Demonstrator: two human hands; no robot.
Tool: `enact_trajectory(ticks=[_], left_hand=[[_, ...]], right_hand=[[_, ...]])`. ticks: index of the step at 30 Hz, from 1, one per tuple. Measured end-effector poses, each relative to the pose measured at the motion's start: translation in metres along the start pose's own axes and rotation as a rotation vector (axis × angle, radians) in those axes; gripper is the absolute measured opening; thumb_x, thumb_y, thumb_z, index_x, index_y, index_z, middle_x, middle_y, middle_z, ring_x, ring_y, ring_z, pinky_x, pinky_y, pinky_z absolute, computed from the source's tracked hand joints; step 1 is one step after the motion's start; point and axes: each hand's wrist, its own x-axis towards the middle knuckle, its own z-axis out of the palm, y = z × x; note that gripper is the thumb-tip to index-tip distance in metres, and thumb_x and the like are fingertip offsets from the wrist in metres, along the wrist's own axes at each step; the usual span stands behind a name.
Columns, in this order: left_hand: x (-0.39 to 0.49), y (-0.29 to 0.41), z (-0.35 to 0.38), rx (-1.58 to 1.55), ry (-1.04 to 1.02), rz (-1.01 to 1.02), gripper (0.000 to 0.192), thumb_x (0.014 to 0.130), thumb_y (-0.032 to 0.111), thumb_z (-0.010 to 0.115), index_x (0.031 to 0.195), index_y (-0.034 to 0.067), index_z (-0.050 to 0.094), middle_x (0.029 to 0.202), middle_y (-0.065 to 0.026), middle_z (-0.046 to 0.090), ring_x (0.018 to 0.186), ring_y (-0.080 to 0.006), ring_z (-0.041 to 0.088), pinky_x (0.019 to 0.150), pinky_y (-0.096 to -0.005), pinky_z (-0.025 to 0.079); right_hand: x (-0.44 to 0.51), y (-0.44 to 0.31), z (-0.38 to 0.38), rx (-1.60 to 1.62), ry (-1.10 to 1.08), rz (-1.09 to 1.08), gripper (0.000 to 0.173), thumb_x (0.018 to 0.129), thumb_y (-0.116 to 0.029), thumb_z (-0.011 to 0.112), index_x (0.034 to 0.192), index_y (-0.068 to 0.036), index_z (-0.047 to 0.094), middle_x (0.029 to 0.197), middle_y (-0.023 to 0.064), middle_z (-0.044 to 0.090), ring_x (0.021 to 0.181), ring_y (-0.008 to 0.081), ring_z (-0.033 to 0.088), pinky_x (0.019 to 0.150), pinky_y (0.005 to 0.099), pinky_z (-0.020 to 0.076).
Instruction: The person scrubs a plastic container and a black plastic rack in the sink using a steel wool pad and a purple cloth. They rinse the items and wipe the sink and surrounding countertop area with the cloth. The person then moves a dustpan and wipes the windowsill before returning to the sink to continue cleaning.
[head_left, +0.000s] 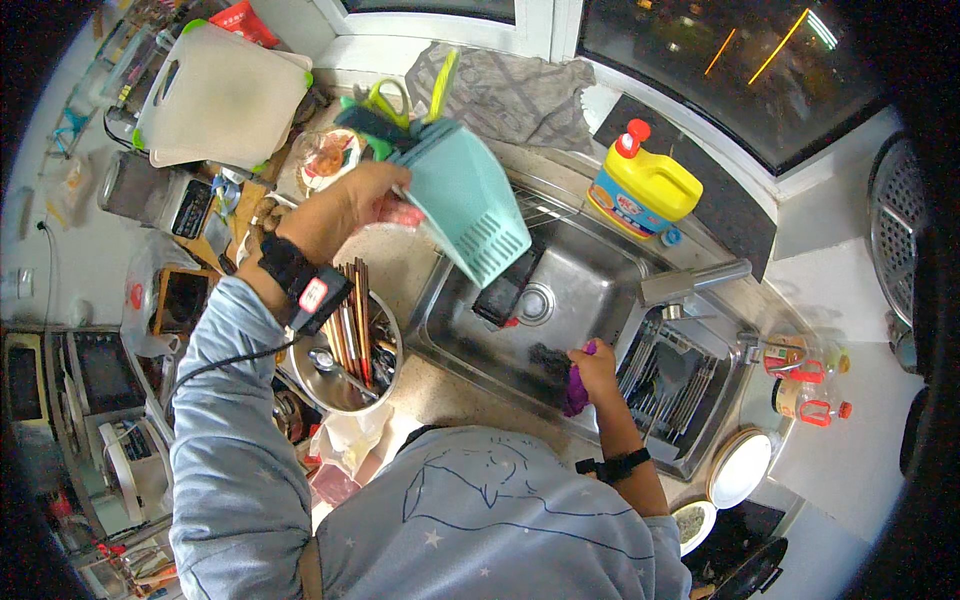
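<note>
My left hand (382, 191) grips the rim side of a mint-green plastic utensil holder (469, 195) with slots at its lower end, tilted above the left part of the steel sink. Green-handled kitchen scissors (391, 101) and other handled tools stick out of its top. My right hand (596, 367) is closed on a purple cloth (576, 390) at the near side of the sink basin (600, 262). A dark rectangular container (508, 289) lies in the basin beside the drain (535, 303).
A yellow detergent jug (645, 184) stands behind the sink, near the faucet (694, 281). A steel pot (345, 409) holds chopsticks and spoons at the left. A drying rack (667, 382) sits in the right basin. Plates (741, 469) and bottles (806, 401) stand further right.
</note>
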Motion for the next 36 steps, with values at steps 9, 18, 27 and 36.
enact_trajectory(ticks=[9,18,27,36], left_hand=[[-0.018,-0.041,-0.052,0.079,0.135,-0.003,0.021,0.08,0.004,0.052,0.096,-0.009,0.053,0.083,-0.0208,0.06,0.069,-0.0352,0.066,0.057,-0.0412,0.059],[-0.021,-0.054,-0.087,0.215,0.272,0.073,0.023,0.08,0.009,0.054,0.095,-0.008,0.054,0.076,-0.0201,0.063,0.064,-0.0303,0.067,0.052,-0.0376,0.058],[-0.061,-0.048,-0.067,0.713,0.435,0.01,0.042,0.083,0.027,0.065,0.091,-0.014,0.056,0.068,-0.021,0.062,0.051,-0.0285,0.064,0.044,-0.0374,0.055],[-0.074,-0.041,-0.055,1.072,0.394,-0.144,0.053,0.085,0.042,0.064,0.091,-0.01,0.057,0.064,-0.0182,0.063,0.055,-0.0279,0.065,0.046,-0.0406,0.054]], right_hand=[[-0.01,0.012,-0.001,0.035,-0.003,0.021,0.024,0.069,-0.015,0.075,0.076,-0.004,0.054,0.066,0.0069,0.058,0.06,0.0176,0.056,0.055,0.0341,0.0458],[-0.01,0.011,0.002,0.015,0.063,0.037,0.018,0.072,-0.007,0.069,0.083,-0.003,0.055,0.071,0.0046,0.057,0.062,0.0167,0.056,0.055,0.0305,0.0454],[-0.002,0.021,-0.006,0.238,0.075,0.151,0.028,0.07,-0.007,0.064,0.094,-0.003,0.051,0.076,0.0074,0.055,0.064,0.0195,0.056,0.058,0.0329,0.0471],[0.013,0.052,0.005,0.267,0.061,0.175,0.026,0.071,-0.004,0.065,0.093,-0.004,0.052,0.08,0.0055,0.056,0.067,0.0173,0.056,0.059,0.0306,0.0467]])
